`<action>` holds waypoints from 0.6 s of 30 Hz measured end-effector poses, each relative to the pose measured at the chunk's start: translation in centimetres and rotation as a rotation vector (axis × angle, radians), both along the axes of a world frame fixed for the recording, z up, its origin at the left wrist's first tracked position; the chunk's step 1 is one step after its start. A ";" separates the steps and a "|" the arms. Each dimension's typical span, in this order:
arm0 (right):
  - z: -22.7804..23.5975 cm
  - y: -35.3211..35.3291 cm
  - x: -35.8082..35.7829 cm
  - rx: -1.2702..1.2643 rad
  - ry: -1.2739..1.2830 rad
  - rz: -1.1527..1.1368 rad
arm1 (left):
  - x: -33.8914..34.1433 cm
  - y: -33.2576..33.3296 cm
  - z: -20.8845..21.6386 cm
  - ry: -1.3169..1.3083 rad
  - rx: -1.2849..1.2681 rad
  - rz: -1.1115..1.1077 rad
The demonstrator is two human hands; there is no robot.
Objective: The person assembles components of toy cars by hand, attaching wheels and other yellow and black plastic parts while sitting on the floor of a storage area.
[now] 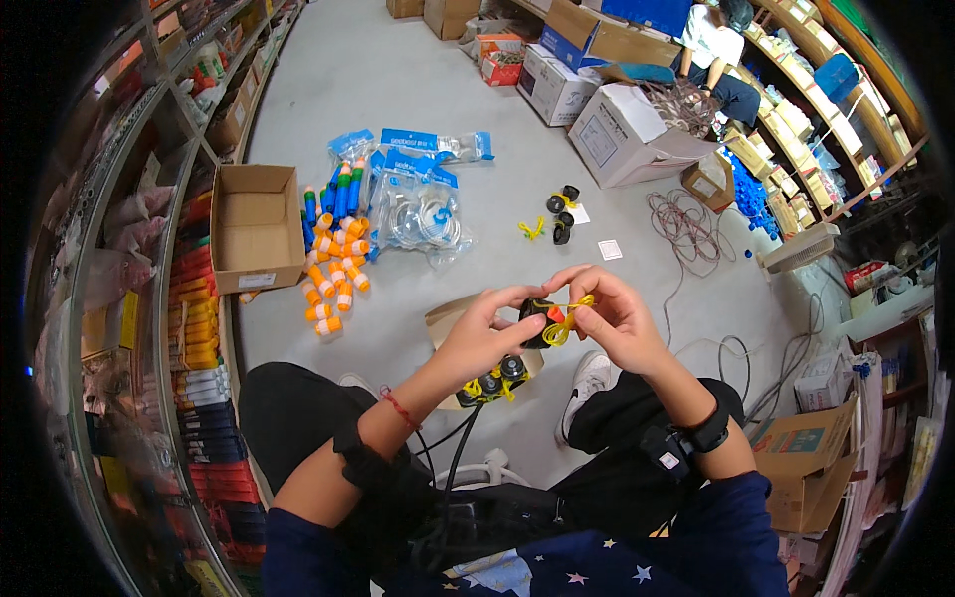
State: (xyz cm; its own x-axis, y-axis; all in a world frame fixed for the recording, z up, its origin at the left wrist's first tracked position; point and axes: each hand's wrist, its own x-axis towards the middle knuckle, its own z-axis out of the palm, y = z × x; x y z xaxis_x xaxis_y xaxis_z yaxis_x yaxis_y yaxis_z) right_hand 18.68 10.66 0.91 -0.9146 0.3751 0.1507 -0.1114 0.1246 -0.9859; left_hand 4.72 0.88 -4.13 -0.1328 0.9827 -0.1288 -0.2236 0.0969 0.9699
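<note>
My left hand (pixel 489 333) grips a black rounded case (pixel 537 320) with a small red-orange part on it; its exact kind I cannot make out. Looped yellow cord (pixel 557 333) hangs at its side, and my right hand (pixel 619 323) pinches part of that cord between thumb and fingers. Just below the hands stands an open cardboard box (pixel 440 320), partly hidden by my left hand and wrist. Several similar black cases (pixel 511 368) with yellow cords lie in it. On the floor ahead are a few more black cases (pixel 561 234) and a loose yellow cord (pixel 531 229).
An open brown box (pixel 255 274) stands at left, beside orange-and-white cylinders (pixel 343 274), blue-green tubes (pixel 348 189) and bagged white hoses (pixel 418 214). Shelves (pixel 164 80) line the left. Tangled wire (pixel 686 234), cartons (pixel 637 134) and a seated person (pixel 711 60) are at right.
</note>
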 end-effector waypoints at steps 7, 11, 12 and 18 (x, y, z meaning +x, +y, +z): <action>-0.4 -0.3 -0.4 -0.003 0.016 0.014 | -0.3 0.0 0.4 0.004 -0.046 -0.048; -0.9 0.1 -0.5 -0.042 0.114 -0.045 | -0.1 -0.1 0.2 0.007 -0.060 -0.128; -0.9 0.2 -0.5 -0.042 0.113 -0.045 | 0.0 -0.1 0.1 0.007 -0.060 -0.128; -1.1 0.6 -0.6 -0.048 0.126 -0.266 | 0.4 -0.3 0.0 -0.028 -0.106 -0.172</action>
State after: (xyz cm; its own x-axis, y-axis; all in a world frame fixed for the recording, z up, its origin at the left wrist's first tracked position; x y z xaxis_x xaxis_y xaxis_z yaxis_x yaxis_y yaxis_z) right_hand 18.11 11.22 -0.15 -0.7583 0.6086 0.2337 -0.2033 0.1199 -0.9717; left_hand 5.10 0.57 -4.14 0.0405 0.9714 -0.2341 -0.2214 0.2372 0.9459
